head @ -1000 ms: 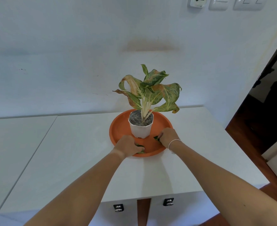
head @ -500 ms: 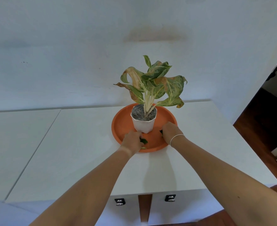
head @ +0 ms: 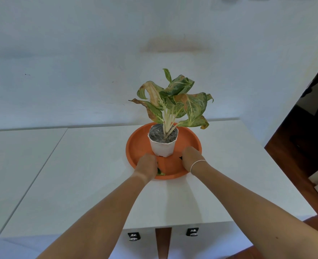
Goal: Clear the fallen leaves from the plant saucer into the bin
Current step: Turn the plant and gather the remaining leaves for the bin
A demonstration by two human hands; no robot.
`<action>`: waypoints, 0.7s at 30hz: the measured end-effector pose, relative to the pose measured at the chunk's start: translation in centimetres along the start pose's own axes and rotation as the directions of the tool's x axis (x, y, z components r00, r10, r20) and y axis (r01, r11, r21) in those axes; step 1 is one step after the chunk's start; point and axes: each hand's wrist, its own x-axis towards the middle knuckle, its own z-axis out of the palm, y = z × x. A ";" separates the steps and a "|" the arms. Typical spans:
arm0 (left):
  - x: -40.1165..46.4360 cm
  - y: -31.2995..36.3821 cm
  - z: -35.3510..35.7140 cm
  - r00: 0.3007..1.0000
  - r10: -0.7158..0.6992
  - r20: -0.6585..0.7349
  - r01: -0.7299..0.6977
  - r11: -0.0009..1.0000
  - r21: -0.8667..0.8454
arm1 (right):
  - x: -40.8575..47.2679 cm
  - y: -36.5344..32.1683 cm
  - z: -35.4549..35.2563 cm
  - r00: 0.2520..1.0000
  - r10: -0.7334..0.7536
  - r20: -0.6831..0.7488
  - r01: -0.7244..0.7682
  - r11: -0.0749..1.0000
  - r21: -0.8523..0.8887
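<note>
An orange plant saucer [head: 135, 144] sits on the white table [head: 90, 176] with a white pot [head: 162, 146] of a variegated plant [head: 175, 101] standing in it. My left hand [head: 147, 166] rests in the saucer's near left part, fingers curled over a green fallen leaf [head: 160, 172] that peeks out beside it. My right hand [head: 190, 158] is in the near right part, fingers closed around a dark leaf scrap [head: 181, 157] at its fingertips. Most of both leaves is hidden under the hands. No bin is in view.
A white wall stands right behind the table. The table's right edge [head: 277, 165] drops to a dark wooden floor [head: 292, 157] and a dark doorway. A seam [head: 32, 174] divides the tabletop at the left. Two metal fittings [head: 191, 231] sit under the near edge.
Both hands have stayed in the saucer's front; my left hand has closed further over the green leaf. The head camera tilted, shifting the scene.
</note>
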 end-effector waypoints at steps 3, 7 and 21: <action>0.1 0.0 -0.4 1.000 0.017 -0.013 -0.017 1.000 0.025 | -0.1 0.1 0.4 0.999 -0.023 -0.029 0.023 1.000 0.021; 0.6 -0.2 -0.8 1.000 -0.029 0.012 0.029 1.000 -0.008 | 0.0 0.4 0.5 1.000 0.013 -0.026 -0.009 0.993 0.120; -0.4 0.4 -2.9 0.965 -0.250 -0.077 0.178 0.844 -0.506 | -0.6 0.1 -1.7 0.908 0.108 0.404 -0.329 -0.411 0.850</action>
